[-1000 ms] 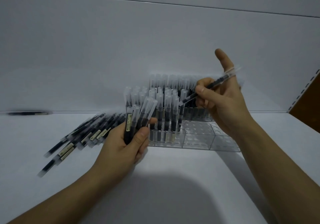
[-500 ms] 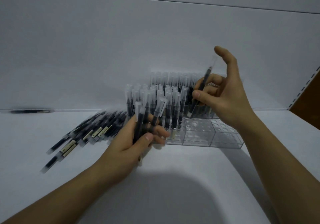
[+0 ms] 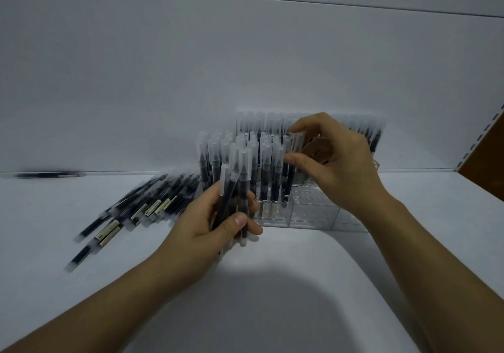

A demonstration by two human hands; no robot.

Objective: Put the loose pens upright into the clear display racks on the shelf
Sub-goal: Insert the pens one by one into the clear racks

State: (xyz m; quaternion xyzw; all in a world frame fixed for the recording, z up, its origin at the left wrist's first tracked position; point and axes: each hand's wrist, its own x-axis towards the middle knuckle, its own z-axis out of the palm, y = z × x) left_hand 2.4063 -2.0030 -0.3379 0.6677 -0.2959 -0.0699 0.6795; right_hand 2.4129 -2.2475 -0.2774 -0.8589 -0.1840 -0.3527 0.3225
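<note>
Shelving of flat white board (image 3: 272, 311) meets a plain white back wall (image 3: 163, 66), with a brown side panel (image 3: 488, 156) at far right. Clear plastic display racks (image 3: 313, 216) stand near the wall, partly filled with upright pens. Loose black pens with frosted caps (image 3: 136, 210) lie fanned just left. The left hand (image 3: 207, 224) grips a bundle of pens (image 3: 237, 186). The right hand (image 3: 341, 167) pinches one upright pen (image 3: 291, 178) at the racks.

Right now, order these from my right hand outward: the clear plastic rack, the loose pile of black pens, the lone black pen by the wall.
1. Clear plastic rack: under the right hand.
2. Loose pile of black pens: left of the rack.
3. Lone black pen: far left, by the wall.
</note>
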